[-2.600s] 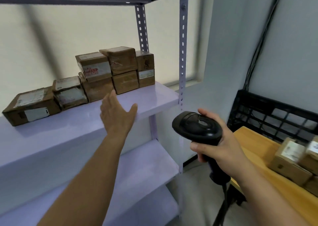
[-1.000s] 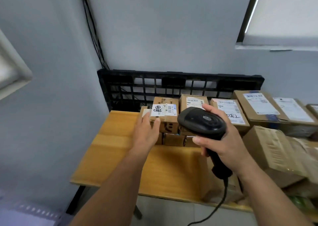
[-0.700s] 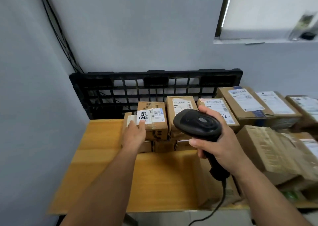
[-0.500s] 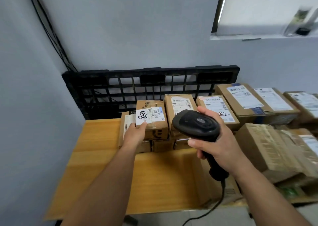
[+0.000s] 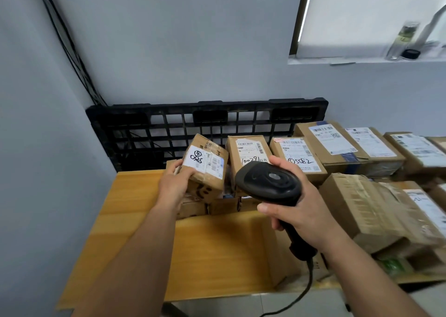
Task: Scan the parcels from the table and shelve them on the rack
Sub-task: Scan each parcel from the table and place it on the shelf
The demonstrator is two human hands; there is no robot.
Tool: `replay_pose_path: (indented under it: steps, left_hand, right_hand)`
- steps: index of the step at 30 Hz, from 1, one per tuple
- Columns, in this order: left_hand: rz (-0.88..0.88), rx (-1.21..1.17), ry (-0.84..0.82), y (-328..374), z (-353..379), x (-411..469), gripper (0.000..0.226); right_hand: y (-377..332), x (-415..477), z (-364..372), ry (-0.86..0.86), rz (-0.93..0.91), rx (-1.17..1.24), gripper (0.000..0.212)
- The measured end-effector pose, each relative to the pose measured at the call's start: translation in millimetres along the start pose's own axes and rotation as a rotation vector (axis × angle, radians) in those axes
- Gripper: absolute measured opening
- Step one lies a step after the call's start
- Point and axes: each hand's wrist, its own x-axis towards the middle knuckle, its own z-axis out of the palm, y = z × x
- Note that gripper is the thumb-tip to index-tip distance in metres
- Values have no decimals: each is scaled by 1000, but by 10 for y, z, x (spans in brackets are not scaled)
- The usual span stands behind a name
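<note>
My left hand grips a small brown parcel with a white label and black handwriting, tilted up off the pile at the back left of the wooden table. My right hand holds a black corded barcode scanner by its handle, its head just right of that parcel. Several more cardboard parcels with labels, such as one marked 5082, stand in rows along the back and right of the table. The rack is out of view.
A black plastic pallet leans upright against the grey wall behind the table. Black cables run down the left corner. A larger taped box sits at my right. A bottle stands on the window sill, top right.
My view swung from the rack to the table. My left hand reached the labelled small parcel, closed on it and tipped it up off the pile. The scanner stayed in my right hand.
</note>
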Motion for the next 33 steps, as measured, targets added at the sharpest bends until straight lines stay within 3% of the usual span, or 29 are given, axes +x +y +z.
replay_pose_path:
  steps: [14, 33]
  left_hand:
    - [355, 287, -204, 558, -467, -450, 34]
    - [419, 384, -134, 548, -380, -1277, 35]
  right_hand:
    - [-172, -312, -151, -70, -89, 150, 89]
    - [-134, -973, -578, -196, -98, 125, 84]
